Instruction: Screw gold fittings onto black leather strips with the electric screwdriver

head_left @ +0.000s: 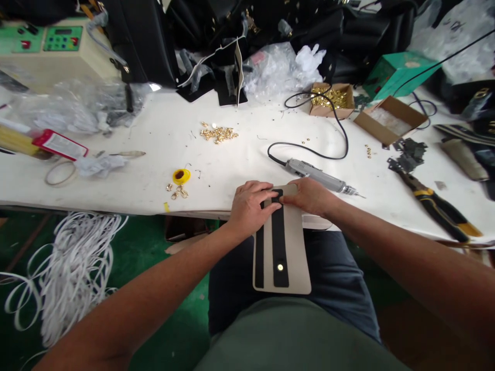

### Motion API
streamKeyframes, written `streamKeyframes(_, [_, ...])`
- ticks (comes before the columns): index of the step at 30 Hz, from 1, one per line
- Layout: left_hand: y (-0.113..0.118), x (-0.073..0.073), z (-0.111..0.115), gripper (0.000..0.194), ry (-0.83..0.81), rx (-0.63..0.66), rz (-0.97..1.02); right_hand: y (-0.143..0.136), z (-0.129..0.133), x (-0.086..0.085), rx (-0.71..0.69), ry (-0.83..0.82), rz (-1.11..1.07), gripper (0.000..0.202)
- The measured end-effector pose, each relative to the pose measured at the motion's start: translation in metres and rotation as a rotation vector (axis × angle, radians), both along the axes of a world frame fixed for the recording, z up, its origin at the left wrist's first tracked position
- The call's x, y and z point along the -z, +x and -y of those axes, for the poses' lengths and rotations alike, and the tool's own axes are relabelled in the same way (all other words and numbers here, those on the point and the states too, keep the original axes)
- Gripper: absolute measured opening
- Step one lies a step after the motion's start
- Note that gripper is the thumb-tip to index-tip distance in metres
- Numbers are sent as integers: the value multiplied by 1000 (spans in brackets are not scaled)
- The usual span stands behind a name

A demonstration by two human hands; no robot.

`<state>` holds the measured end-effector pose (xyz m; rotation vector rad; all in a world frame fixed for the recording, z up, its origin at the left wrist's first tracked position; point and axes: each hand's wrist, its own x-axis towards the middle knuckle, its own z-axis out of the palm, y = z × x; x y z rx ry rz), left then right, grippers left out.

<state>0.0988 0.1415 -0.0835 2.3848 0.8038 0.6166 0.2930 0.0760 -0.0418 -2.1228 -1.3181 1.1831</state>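
Note:
A beige panel [296, 247] with rounded corners rests across my lap and the table's front edge. Two black strips run along it; the wider black strip [279, 232] has a round gold fitting [280, 267] near its lower end. My left hand [253, 206] lies over the panel's upper left, its fingertips pinching at the top of the wider strip. From the other side my right hand [307, 197] grips the panel's upper edge, thumb on the strip beside the left fingers. Whatever small part lies between the fingertips is hidden. Just beyond the right hand lies a grey electric screwdriver [320, 176].
Pliers [436, 206] lie at the right. A pile of gold hardware [218, 134] and a yellow tape roll [181, 176] sit on the white table [154, 170]. Further back are a box of gold pieces [315, 110], another cardboard box [371, 124] and black bags [143, 41]. White cord [77, 268] hangs at left.

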Motion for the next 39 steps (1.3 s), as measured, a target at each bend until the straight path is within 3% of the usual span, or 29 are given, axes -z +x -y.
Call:
streamKeyframes(9, [-1,0,-4,24,-5,13,-55,-2,-1,-1,29,-31,-25,24])
streamKeyframes(19, [-2,4,-13,21,83,30,-75,-8,-9,-8,22,3,93,10])
streamKeyframes(23, [-2,7,-17,22,124,40,-66,-2,10,-10,103,111,186,32])
streamKeyframes(25, [-2,7,-19,21,134,47,-65,13,25,-12,185,211,222,36])
streamKeyframes(28, [-2,5,-21,20,137,63,-75,57,50,-13,354,335,293,25])
streamKeyframes(32, [-3,5,-23,19,149,76,-92,136,72,-5,508,278,365,25])
streamKeyframes(35, [-4,9,-24,20,153,78,-76,185,72,6,564,221,447,27])
streamKeyframes(39, [-4,14,-25,20,155,73,-44,221,57,16,552,173,579,32])
